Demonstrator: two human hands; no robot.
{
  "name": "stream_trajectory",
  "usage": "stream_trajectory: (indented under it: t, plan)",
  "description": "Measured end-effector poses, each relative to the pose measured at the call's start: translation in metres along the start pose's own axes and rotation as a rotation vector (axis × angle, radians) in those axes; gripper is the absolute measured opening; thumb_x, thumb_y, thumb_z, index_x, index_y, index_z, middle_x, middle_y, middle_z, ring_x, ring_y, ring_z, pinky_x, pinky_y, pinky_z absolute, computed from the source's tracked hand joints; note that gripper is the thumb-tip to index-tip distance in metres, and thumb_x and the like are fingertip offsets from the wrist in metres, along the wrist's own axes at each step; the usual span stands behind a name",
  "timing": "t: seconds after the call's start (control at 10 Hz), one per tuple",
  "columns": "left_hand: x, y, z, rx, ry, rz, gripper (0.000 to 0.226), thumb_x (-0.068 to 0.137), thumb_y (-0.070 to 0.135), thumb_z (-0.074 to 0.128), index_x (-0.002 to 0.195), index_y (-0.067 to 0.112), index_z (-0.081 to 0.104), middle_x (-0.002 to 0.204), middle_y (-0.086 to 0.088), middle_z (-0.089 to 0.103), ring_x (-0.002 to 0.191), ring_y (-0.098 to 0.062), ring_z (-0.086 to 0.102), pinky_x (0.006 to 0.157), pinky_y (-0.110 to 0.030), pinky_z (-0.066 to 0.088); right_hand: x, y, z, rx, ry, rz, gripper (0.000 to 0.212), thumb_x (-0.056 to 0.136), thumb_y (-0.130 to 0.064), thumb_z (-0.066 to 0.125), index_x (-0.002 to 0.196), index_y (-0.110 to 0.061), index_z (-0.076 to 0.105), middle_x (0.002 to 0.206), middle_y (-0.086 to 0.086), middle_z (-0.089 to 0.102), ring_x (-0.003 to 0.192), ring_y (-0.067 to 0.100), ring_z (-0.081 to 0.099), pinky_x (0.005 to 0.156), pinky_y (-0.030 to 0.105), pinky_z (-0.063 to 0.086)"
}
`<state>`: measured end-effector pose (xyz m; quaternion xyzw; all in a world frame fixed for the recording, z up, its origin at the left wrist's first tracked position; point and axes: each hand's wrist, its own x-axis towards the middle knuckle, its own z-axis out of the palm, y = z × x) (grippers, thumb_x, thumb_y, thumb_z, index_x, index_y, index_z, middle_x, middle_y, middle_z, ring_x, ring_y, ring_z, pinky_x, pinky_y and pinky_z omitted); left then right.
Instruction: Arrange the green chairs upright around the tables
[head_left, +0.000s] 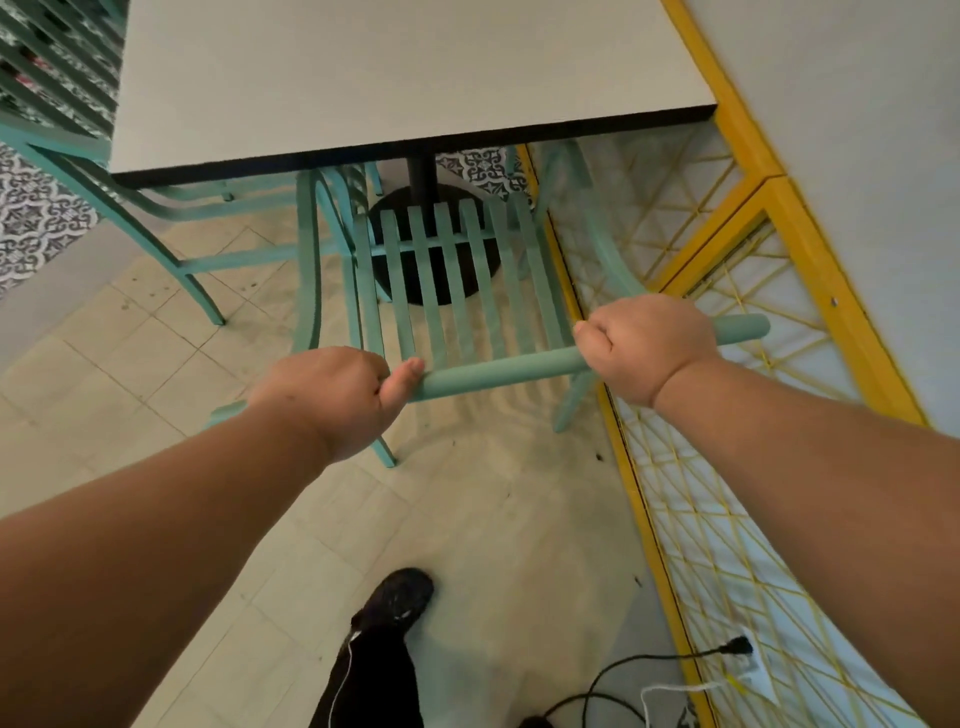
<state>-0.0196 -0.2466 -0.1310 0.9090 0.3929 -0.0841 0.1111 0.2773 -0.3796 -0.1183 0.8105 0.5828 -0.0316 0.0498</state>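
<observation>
From the head view, both hands hold the top rail of a green chair that stands upright on the tiled floor, its seat pointing toward the table. The left hand has its grip wrapped round the left end of the rail, thumb laid along it. The right hand has its grip fisted round the rail nearer the right end. The step in hand looks like seating this chair at the near edge of the table. The next move probably calls for an even push forward, keeping the right legs off the yellow partition just beside them.

A second chair stands at the left, cut off by the frame edge. The table top hides the seat's far end and most of the pedestal. The chair's far legs are hard to make out. A black shoe and loose cables lie near.
</observation>
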Motion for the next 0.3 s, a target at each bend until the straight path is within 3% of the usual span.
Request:
stream_trajectory:
  t: [0.1,0.2,0.3]
  plan:
    - [0.004,0.000,-0.006,-0.023,-0.103,0.011,0.090,0.082,0.087,-0.008,0.076,0.032,0.063,0.064,0.006,0.063,0.060,-0.012,0.061,0.055,-0.035,0.054,0.003,-0.009,-0.009,-0.088,-0.089,0.047,0.048,0.088,-0.042,0.014,0.069,-0.025,0.055,0.076,0.000,0.058,0.078,0.024,0.047,0.073,0.040,0.036]
    - [0.008,-0.003,-0.014,-0.085,-0.241,0.033,0.086,0.082,0.084,-0.003,0.096,0.033,0.065,0.081,0.006,0.065,0.076,-0.012,0.060,0.066,-0.035,0.047,-0.001,-0.020,-0.017,-0.048,-0.160,0.189,0.047,0.099,-0.043,0.021,0.104,-0.021,0.062,0.110,0.006,0.061,0.105,0.030,0.048,0.093,0.047,0.036]
    - [0.017,-0.002,-0.035,-0.013,-0.175,0.121,0.079,0.088,0.075,-0.001,0.110,0.033,0.062,0.099,0.003,0.064,0.094,-0.020,0.061,0.081,-0.042,0.049,-0.006,-0.027,-0.027,0.132,-0.038,0.270,0.049,0.102,-0.050,0.035,0.124,-0.016,0.061,0.121,0.008,0.063,0.117,0.033,0.052,0.100,0.048,0.039]
